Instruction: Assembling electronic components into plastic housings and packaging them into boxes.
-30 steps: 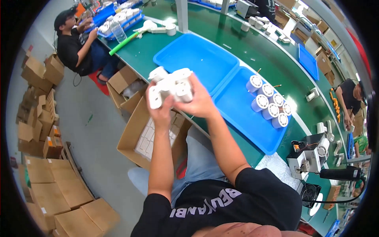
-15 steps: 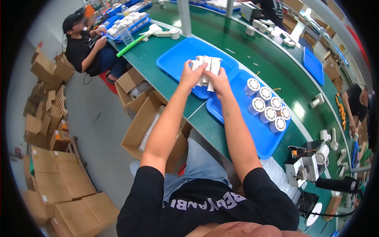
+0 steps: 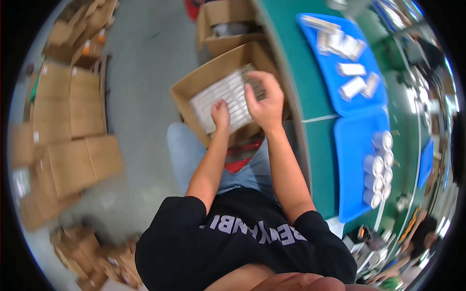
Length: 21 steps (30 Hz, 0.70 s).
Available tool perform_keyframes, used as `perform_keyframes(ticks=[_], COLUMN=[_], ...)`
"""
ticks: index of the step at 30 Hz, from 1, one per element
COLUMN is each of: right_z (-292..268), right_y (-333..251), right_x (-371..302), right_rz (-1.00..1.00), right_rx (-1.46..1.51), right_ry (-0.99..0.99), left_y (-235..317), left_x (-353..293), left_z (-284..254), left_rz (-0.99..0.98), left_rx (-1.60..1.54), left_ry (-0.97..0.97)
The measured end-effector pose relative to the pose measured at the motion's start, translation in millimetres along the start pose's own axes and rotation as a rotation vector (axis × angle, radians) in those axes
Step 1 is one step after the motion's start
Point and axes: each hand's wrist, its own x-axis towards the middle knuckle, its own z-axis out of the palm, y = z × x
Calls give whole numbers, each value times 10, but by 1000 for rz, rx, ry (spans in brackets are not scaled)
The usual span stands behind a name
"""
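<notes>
Both my hands are over an open cardboard box (image 3: 213, 72) beside the table. Rows of white rectangular pieces (image 3: 206, 100) lie packed inside it. My left hand (image 3: 221, 116) is low at the pieces; its fingers are mostly hidden and blurred, so I cannot make out a grip. Over the box's right side is my right hand (image 3: 267, 99), thumb and fingers curved and apart, with nothing visible between them. Several white blocky pieces (image 3: 352, 87) lie loosely in the far blue tray (image 3: 335, 94) on the table.
A nearer blue tray (image 3: 352, 167) holds several white round parts (image 3: 374, 165) with slotted tops. Another open carton (image 3: 208, 19) stands beyond the box. Stacked cardboard boxes (image 3: 77, 160) line the floor at left. The green table's edge (image 3: 298, 104) runs right of the box.
My hands have moved from the far tray down to the cardboard box. The white pieces they held are no longer in them, and loose white pieces now lie in that tray. The view has turned left.
</notes>
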Motion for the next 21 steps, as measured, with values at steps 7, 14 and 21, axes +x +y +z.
perform_keyframes(ticks=[7,14,21], right_z=[1351,2126,2369], right_y=[1758,2832,3017], right_x=[-1155,-1950,-2698], right_rz=[677,403,27], right_rx=[111,-426,-577], right_ry=[-704,-1819,-1785], left_y=[-1106,-1849,-1523], left_x=[661,917,1473], left_z=[-1138,-1382,-1038], left_rz=[-792,-840,-71], left_rx=[-607,33,790], left_ry=[432,619,369])
